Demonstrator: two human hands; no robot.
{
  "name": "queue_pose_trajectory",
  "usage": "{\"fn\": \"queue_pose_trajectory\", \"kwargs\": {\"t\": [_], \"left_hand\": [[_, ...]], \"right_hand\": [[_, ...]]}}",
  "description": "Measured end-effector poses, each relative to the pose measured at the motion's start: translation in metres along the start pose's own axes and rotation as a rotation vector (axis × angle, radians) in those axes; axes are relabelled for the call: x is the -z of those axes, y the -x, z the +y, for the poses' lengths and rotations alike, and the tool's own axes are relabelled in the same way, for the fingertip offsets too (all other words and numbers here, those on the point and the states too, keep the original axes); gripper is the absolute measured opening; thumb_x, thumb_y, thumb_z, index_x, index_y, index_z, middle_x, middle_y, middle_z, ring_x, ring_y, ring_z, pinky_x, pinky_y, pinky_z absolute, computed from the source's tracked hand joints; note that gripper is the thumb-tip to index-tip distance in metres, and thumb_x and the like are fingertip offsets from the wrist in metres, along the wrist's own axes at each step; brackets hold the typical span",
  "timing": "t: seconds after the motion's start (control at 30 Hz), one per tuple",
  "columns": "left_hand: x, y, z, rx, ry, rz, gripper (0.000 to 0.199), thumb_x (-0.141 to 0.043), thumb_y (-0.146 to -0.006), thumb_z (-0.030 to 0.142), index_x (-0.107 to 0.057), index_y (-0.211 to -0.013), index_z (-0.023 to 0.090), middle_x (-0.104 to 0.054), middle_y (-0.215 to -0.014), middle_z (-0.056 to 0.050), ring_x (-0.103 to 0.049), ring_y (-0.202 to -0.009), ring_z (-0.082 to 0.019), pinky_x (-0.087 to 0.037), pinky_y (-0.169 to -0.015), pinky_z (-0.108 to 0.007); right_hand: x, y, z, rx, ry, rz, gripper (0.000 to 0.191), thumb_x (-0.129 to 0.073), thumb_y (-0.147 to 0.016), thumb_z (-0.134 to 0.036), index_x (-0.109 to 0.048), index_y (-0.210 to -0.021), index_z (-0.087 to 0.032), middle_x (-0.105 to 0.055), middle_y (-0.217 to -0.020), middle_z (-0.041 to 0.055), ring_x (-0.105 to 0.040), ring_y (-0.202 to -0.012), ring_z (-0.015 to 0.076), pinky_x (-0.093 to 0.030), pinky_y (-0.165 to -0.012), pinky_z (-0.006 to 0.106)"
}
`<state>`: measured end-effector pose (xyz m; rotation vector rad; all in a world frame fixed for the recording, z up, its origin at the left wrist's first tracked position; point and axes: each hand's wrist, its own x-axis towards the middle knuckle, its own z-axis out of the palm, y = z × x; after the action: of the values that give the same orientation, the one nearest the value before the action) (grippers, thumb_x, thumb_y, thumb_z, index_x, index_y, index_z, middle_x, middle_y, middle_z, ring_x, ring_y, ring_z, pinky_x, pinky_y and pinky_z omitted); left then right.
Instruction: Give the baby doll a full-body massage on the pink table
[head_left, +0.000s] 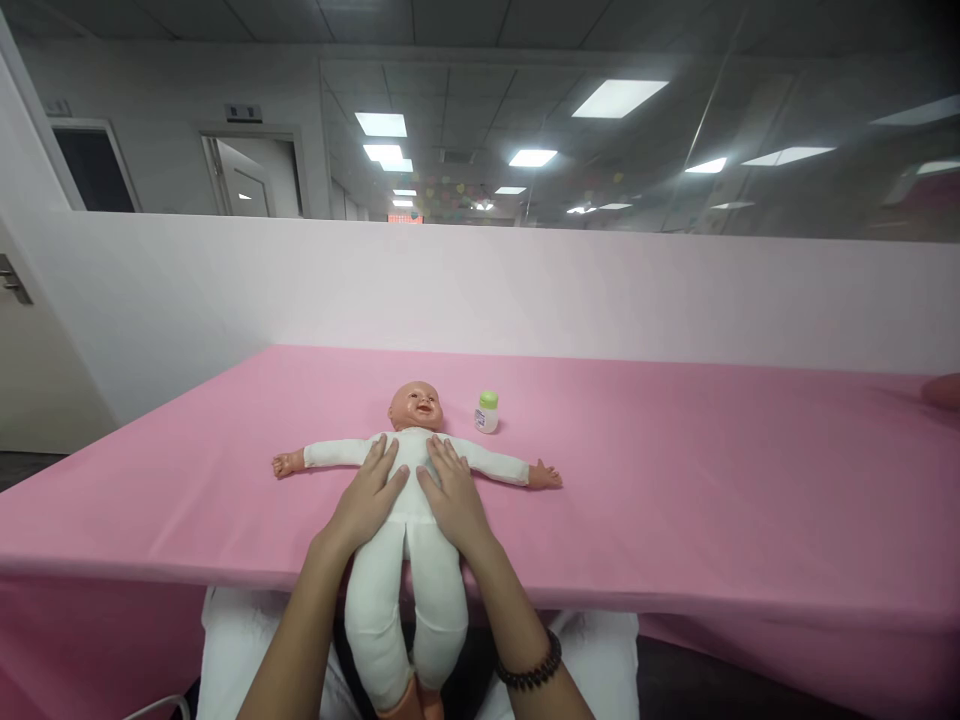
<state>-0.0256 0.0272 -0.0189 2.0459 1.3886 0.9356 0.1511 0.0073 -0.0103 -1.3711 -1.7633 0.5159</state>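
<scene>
A baby doll (406, 500) with a white cloth body lies on its back, arms spread wide and head away from me. Its legs hang over the near edge of the pink-covered table. My left hand (371, 495) rests flat on the left side of its chest, fingers stretched out. On the other side of the chest lies my right hand (454, 497), also flat with fingers extended. Both thumbs point inward, with a gap between them. Right of the doll's head stands a small clear jar (487, 413) with a green lid, untouched.
The pink table cover (675, 480) stretches to both sides and drapes over the front edge. A low white wall (525, 295) with glass above it borders the far side. At the far right edge, part of a reddish-brown object (942, 391) shows.
</scene>
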Motion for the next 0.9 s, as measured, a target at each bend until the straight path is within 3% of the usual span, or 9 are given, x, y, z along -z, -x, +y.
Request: {"fn": "queue_pose_trajectory", "kwargs": {"t": [0.1, 0.17, 0.23, 0.3, 0.4, 0.53, 0.63, 0.7, 0.9], "left_hand": [[-0.002, 0.001, -0.004, 0.063, 0.030, 0.113, 0.071, -0.047, -0.095, 0.060, -0.042, -0.151, 0.018, -0.028, -0.163, -0.014, -0.026, -0.151, -0.031, -0.025, -0.122, -0.052], [-0.002, 0.003, -0.003, 0.057, 0.042, 0.234, 0.061, -0.053, -0.094, 0.054, -0.055, -0.140, 0.015, -0.050, -0.150, -0.017, -0.046, -0.140, -0.033, -0.035, -0.116, -0.053], [-0.002, 0.005, 0.000, -0.069, 0.069, 0.333, 0.041, -0.055, -0.094, 0.046, -0.070, -0.118, 0.016, -0.068, -0.128, -0.014, -0.060, -0.125, -0.031, -0.042, -0.112, -0.052], [-0.001, 0.006, 0.003, -0.274, 0.113, 0.326, 0.028, -0.055, -0.096, 0.040, -0.074, -0.102, 0.020, -0.075, -0.113, -0.010, -0.065, -0.117, -0.027, -0.042, -0.113, -0.049], [0.000, 0.007, 0.007, -0.427, 0.168, 0.173, 0.028, -0.052, -0.099, 0.036, -0.074, -0.110, 0.024, -0.074, -0.118, -0.006, -0.063, -0.121, -0.022, -0.039, -0.117, -0.045], [0.003, 0.007, 0.007, -0.353, 0.108, 0.026, 0.041, -0.046, -0.101, 0.041, -0.060, -0.137, 0.025, -0.057, -0.145, -0.005, -0.045, -0.142, -0.021, -0.029, -0.123, -0.045], [0.005, 0.005, 0.007, -0.315, -0.033, -0.068, 0.054, -0.040, -0.102, 0.048, -0.043, -0.151, 0.024, -0.040, -0.158, -0.004, -0.030, -0.150, -0.020, -0.018, -0.127, -0.046], [0.006, 0.003, 0.008, -0.287, -0.100, -0.118, 0.059, -0.036, -0.102, 0.051, -0.035, -0.155, 0.024, -0.032, -0.162, -0.003, -0.022, -0.153, -0.020, -0.013, -0.127, -0.046], [0.003, 0.000, 0.007, -0.134, -0.107, -0.112, 0.067, -0.033, -0.101, 0.056, -0.028, -0.158, 0.021, -0.018, -0.166, -0.005, -0.009, -0.155, -0.023, -0.006, -0.126, -0.049]], "right_hand": [[-0.002, 0.001, 0.002, 0.000, -0.080, 0.198, 0.046, -0.046, -0.094, -0.032, -0.061, -0.133, -0.011, -0.055, -0.144, 0.0141, -0.046, -0.139, 0.0279, -0.031, -0.118, 0.047], [-0.002, 0.004, 0.002, 0.020, -0.124, 0.361, 0.033, -0.045, -0.095, -0.031, -0.072, -0.103, -0.014, -0.072, -0.112, 0.0138, -0.064, -0.110, 0.0261, -0.047, -0.100, 0.041], [-0.001, 0.006, -0.001, 0.071, -0.143, 0.450, 0.034, -0.044, -0.096, -0.031, -0.068, -0.076, -0.017, -0.071, -0.081, 0.0095, -0.066, -0.081, 0.0223, -0.051, -0.080, 0.036], [0.000, 0.008, -0.005, 0.173, -0.166, 0.429, 0.037, -0.046, -0.096, -0.030, -0.066, -0.067, -0.018, -0.068, -0.070, 0.0071, -0.064, -0.071, 0.0201, -0.050, -0.072, 0.033], [0.001, 0.008, -0.010, 0.321, -0.227, 0.310, 0.031, -0.049, -0.095, -0.026, -0.074, -0.078, -0.018, -0.074, -0.082, 0.0072, -0.069, -0.080, 0.0194, -0.053, -0.079, 0.032], [0.002, 0.005, -0.008, 0.303, -0.187, 0.187, 0.032, -0.049, -0.093, -0.024, -0.077, -0.107, -0.016, -0.074, -0.113, 0.0112, -0.068, -0.111, 0.0225, -0.050, -0.103, 0.037], [0.002, 0.004, -0.005, 0.229, -0.056, 0.051, 0.045, -0.047, -0.094, -0.026, -0.065, -0.132, -0.010, -0.061, -0.138, 0.0142, -0.051, -0.136, 0.0251, -0.035, -0.119, 0.043], [0.003, 0.003, -0.004, 0.182, 0.012, -0.038, 0.051, -0.042, -0.096, -0.028, -0.054, -0.143, -0.011, -0.050, -0.149, 0.0113, -0.038, -0.146, 0.0238, -0.023, -0.124, 0.046], [0.005, 0.001, -0.006, 0.054, 0.105, -0.137, 0.054, -0.034, -0.100, -0.032, -0.041, -0.153, -0.023, -0.029, -0.162, 0.0008, -0.015, -0.154, 0.0214, -0.006, -0.126, 0.051]]}}
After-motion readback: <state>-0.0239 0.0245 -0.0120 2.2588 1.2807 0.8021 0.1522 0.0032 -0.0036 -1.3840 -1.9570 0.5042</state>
